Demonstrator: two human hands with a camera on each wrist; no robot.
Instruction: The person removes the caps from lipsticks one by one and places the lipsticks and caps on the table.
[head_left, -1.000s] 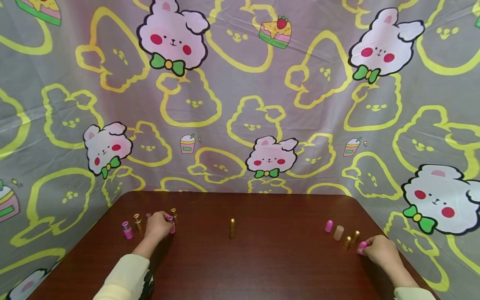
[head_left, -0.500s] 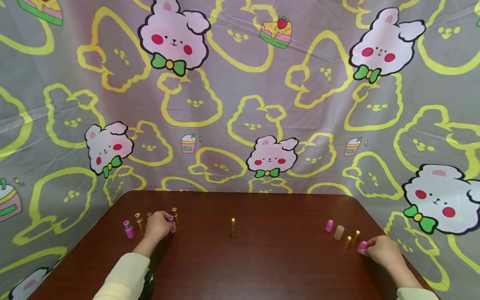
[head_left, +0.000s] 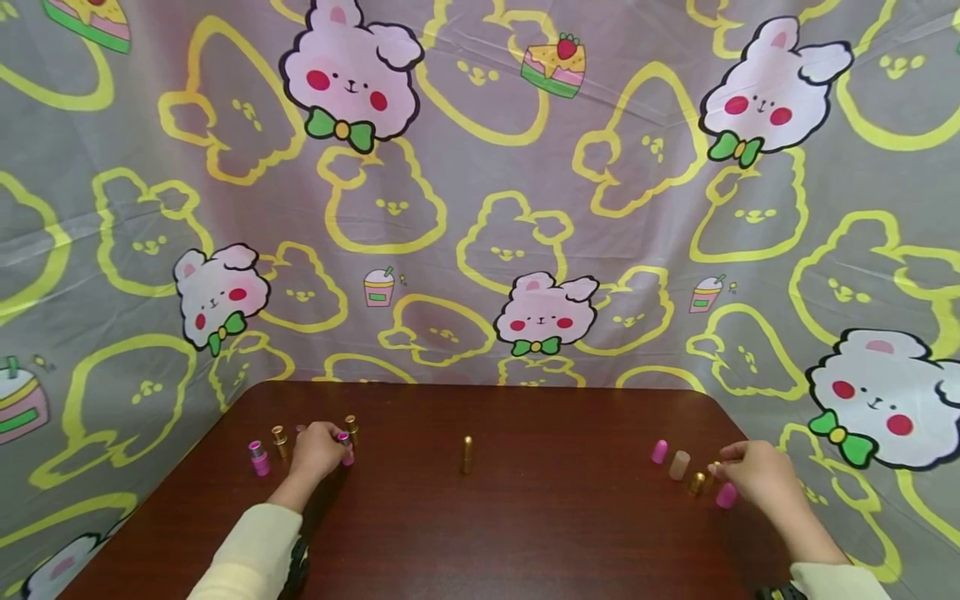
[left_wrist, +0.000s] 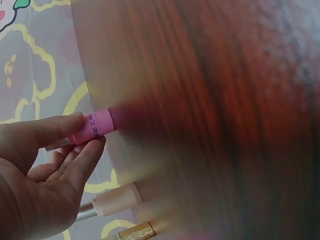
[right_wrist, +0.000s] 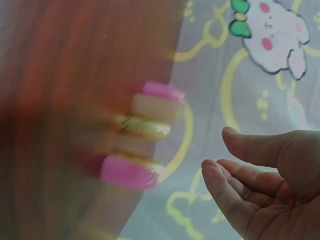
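At the left of the table my left hand pinches an upright pink lipstick tube between thumb and fingers; its base appears to rest on the table. A gold lipstick stands just behind it, and a beige lipstick is largely hidden by the hand in the head view. On the right, my right hand hovers above a pink cap, its thumb and fingers apart and holding nothing in the right wrist view. A gold cap behind its fingertips is mostly covered.
Another gold cap, a beige cap and a pink cap stand in the right row. Mid-table stands a closed gold lipstick. Farther left are a pink lipstick and a gold lipstick. Patterned cloth surrounds the table.
My right hand has let go of the pink cap, leaving it upright on the table, and has lifted up and away from it. The left hand keeps its hold on the pink lipstick tube.
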